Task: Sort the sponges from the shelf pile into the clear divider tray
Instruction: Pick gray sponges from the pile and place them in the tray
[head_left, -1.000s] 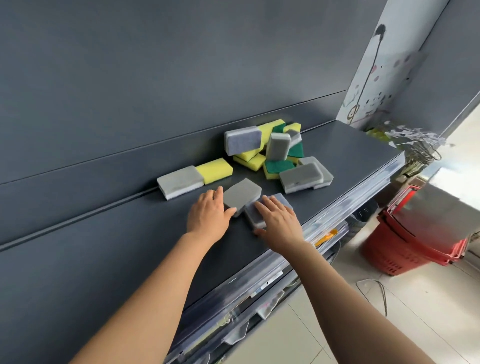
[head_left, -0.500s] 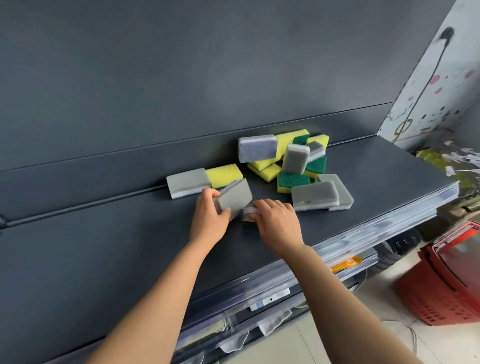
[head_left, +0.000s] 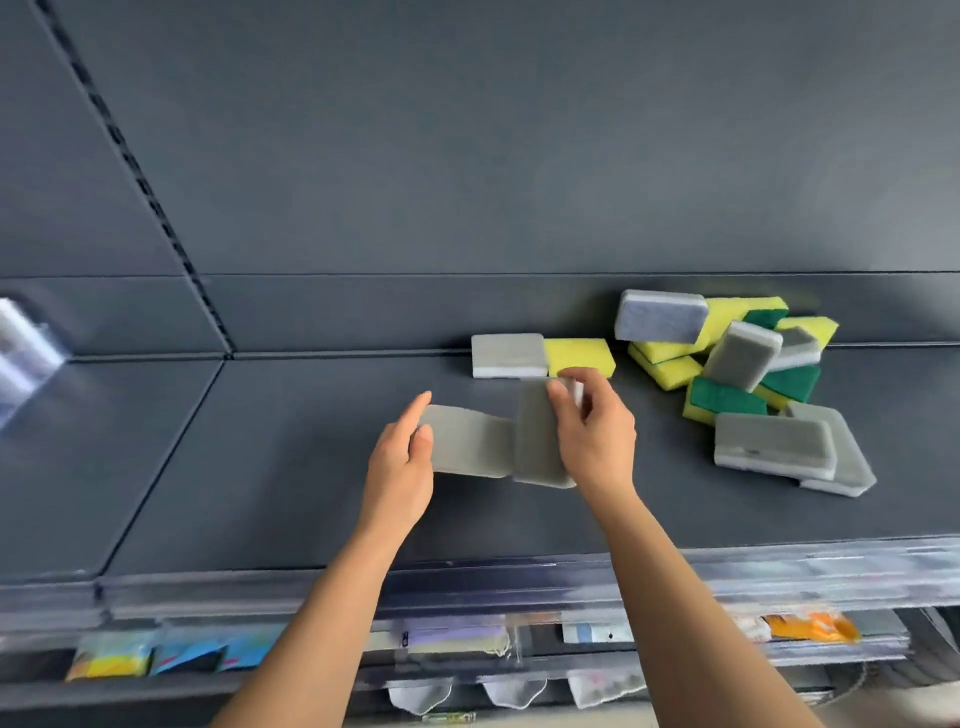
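The left hand (head_left: 400, 457) is gripping a flat grey sponge (head_left: 467, 441) between thumb and fingers over the shelf (head_left: 260, 467). The right hand (head_left: 597, 441) is pinching an upright grey sponge (head_left: 537, 441), which is touching the flat one. The pile (head_left: 737, 364) of grey, yellow and green sponges is lying to the right. A lone grey sponge (head_left: 509, 356) and a yellow sponge (head_left: 579, 356) are sitting side by side against the back wall. A blurred clear object (head_left: 23, 353) is showing at the left edge; contents cannot be told.

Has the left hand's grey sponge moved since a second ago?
Yes. The grey sponge, in the left hand, has lifted and shifted left, away from the yellow sponge by the back wall.
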